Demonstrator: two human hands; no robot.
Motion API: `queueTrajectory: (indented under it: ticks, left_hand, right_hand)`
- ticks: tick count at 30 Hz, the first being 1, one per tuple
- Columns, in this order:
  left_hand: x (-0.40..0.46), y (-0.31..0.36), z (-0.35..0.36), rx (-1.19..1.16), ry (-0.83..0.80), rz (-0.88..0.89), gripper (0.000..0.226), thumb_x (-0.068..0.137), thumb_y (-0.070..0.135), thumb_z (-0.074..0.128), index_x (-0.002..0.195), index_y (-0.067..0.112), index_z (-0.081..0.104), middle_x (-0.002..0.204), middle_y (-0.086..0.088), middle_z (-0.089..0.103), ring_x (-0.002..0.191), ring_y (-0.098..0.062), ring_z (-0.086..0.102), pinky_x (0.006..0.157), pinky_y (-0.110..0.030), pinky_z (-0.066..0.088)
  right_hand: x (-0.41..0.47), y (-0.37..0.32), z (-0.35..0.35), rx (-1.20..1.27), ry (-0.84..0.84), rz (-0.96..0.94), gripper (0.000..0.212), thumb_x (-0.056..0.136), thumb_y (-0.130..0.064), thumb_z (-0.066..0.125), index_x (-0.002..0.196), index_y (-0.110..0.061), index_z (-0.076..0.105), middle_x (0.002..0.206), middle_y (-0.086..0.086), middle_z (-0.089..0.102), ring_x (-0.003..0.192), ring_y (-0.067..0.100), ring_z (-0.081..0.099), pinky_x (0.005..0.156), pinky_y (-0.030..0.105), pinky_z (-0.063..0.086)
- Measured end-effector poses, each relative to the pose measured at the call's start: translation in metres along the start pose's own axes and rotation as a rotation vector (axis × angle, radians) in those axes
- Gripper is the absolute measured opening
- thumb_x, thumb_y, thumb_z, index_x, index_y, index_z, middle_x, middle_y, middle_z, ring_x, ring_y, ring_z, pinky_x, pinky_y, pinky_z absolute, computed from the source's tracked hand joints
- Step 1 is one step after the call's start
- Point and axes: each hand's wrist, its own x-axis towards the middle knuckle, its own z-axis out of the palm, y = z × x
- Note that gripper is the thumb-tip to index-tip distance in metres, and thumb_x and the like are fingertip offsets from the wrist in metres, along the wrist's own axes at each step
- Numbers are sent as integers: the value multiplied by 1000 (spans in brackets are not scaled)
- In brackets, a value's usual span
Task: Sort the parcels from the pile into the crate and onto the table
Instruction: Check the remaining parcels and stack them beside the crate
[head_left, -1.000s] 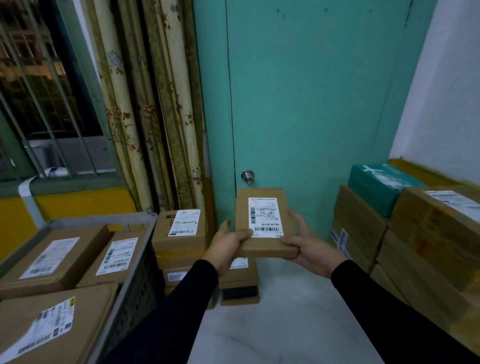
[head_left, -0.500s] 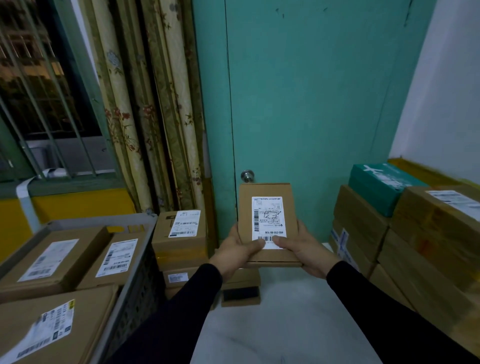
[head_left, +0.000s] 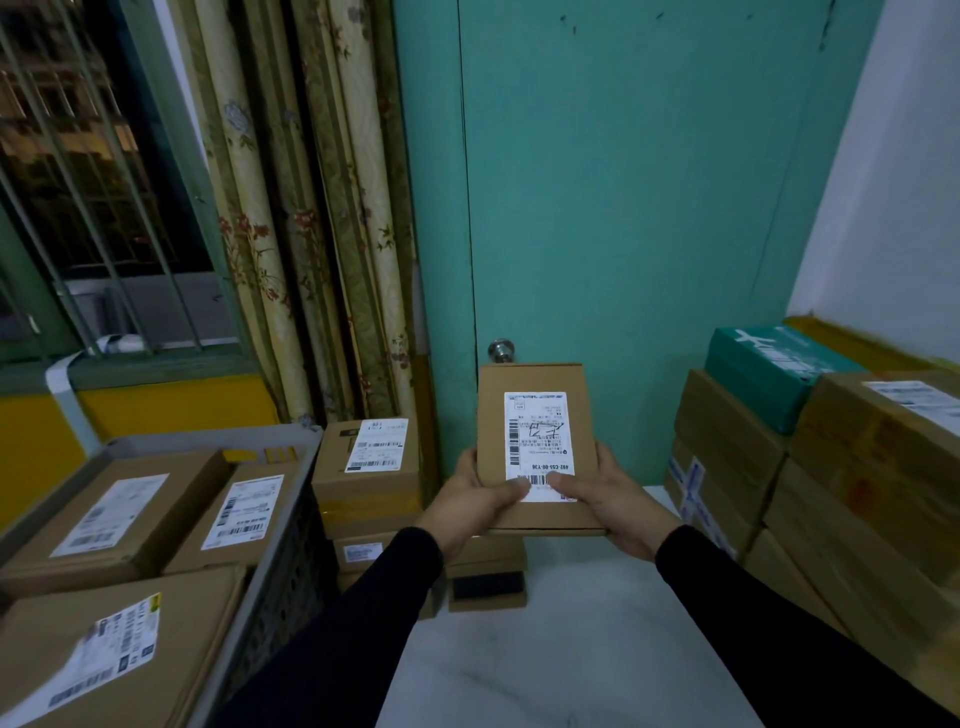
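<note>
Cardboard parcel (head_left: 537, 447) | left hand (head_left: 475, 506) grips | right hand (head_left: 610, 501) grips

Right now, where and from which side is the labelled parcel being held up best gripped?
By its two long side edges near the lower end. The flat parcel stands tilted, label facing the camera, so the left hand and right hand come from either side, thumbs on the front face, leaving most of the label readable.

Teal door (head_left: 623, 208) with round metal knob (head_left: 501, 349). Floral curtains (head_left: 311, 234) left of it (drawn together). Barred window (head_left: 93, 182) far left.
</note>
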Motion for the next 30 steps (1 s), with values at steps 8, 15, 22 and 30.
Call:
queueTrajectory:
  ticks: [8, 15, 22, 30]
  left_hand:
    - [1, 16, -6, -98, 174, 23, 43, 90, 49, 71, 118, 24, 52, 102, -4, 77, 84, -19, 77, 76, -37, 63]
    - [5, 26, -12, 32, 199, 71, 51, 91, 56, 66, 127, 22, 54, 107, 0, 74, 93, -19, 73, 82, -35, 58]
    - [-4, 23, 6, 87, 142, 127, 42, 97, 52, 59, 127, 21, 56, 107, 2, 75, 94, -14, 73, 82, -30, 56]
    - [-3, 21, 17, 90, 201, 159, 38, 97, 48, 61, 120, 19, 58, 108, 1, 74, 97, -17, 72, 96, -45, 57]
  right_hand:
    - [-8, -3, 2, -34, -88, 105, 42, 98, -30, 64, 137, -21, 52, 120, 1, 75, 109, 23, 72, 94, 46, 58]
    - [-15, -3, -2, -117, -213, 148, 32, 98, -24, 64, 128, -26, 55, 119, -2, 75, 111, 20, 71, 97, 44, 57]
    - [0, -14, 6, -36, 107, -100, 40, 93, -43, 69, 126, -23, 58, 113, 1, 76, 104, 23, 74, 99, 51, 55]
    - [0, -16, 11, -10, 139, -160, 18, 97, -25, 67, 113, -16, 63, 110, 9, 77, 98, 25, 75, 91, 43, 59]
